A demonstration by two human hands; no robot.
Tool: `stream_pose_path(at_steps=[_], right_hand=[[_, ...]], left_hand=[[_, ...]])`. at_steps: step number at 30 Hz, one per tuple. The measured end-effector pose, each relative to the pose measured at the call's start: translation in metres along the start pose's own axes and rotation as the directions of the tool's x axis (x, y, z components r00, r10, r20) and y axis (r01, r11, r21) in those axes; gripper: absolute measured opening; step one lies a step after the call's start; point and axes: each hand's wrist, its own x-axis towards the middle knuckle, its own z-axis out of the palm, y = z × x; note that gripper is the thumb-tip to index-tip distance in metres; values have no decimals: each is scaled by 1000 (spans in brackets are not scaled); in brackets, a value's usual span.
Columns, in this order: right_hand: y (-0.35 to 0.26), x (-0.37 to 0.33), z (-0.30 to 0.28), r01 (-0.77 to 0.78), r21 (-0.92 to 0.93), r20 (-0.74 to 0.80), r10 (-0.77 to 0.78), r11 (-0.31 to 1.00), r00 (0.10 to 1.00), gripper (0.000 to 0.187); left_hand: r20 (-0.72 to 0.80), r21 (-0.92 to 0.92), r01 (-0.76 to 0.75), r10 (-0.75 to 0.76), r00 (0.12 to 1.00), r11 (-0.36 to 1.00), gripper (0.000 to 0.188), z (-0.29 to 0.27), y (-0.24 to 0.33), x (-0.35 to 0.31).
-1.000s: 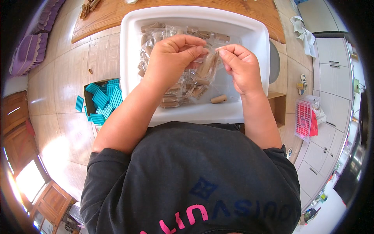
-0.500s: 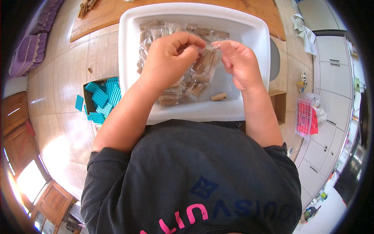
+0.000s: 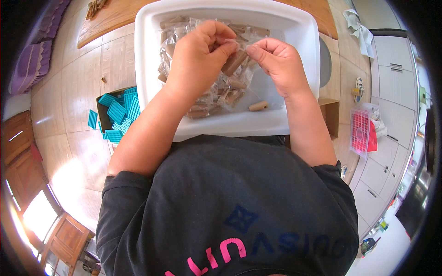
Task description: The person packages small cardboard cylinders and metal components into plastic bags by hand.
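Both hands are over a white plastic tub (image 3: 314, 69) with several clear bags of brown wooden pieces (image 3: 202, 108) in it. My left hand (image 3: 197, 57) pinches the top of a clear plastic bag (image 3: 235, 63) between thumb and forefinger. Close by, my right hand (image 3: 279, 64) pinches the same bag's edge, its fingertips a small gap from the left ones. Brown wooden pieces show through the bag below the fingers. One loose wooden cylinder (image 3: 258, 106) lies on the tub floor, near the right wrist. My left hand hides part of the pile.
Left of the tub, a box holds several teal ridged plastic plates (image 3: 120, 110), and one more teal plate (image 3: 92, 119) lies on the floor. An open cardboard box (image 3: 328, 117) stands at the right. A wooden table (image 3: 108, 26) lies beyond the tub; white cabinets (image 3: 395, 87) line the far right.
My hands have come slightly closer together, still pinching the bag. My right hand's fingers have curled in more. The whole view has shifted a little, moving the tub up in the picture.
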Motion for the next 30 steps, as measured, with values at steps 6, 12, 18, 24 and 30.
stream_pose_path(at_steps=[6, 12, 18, 24, 30], right_hand=[[-6, 8, -45, -92, -318, -287, -3, 944, 958, 18], [5, -6, -58, 377, -921, 297, -453, 94, 840, 19], [30, -39, -34, 403, -906, 421, 355, 129, 834, 17], [18, -34, -41, 314, -914, 402, 454, 258, 795, 19], [-27, -27, -68, 11, -542, 396, 244, 840, 885, 16]], left_hand=[[-126, -143, 42, -60, 990, 989, 15, -19, -3, 13], [-273, 484, -140, 302, 913, 864, 32, -19, 29, 9], [-221, 360, -192, 284, 933, 913, 26, -9, 27, 4], [-10, 49, 39, -39, 999, 998, 21, -13, 19, 9], [53, 25, -24, 22, 998, 999, 20, -9, 5, 6]])
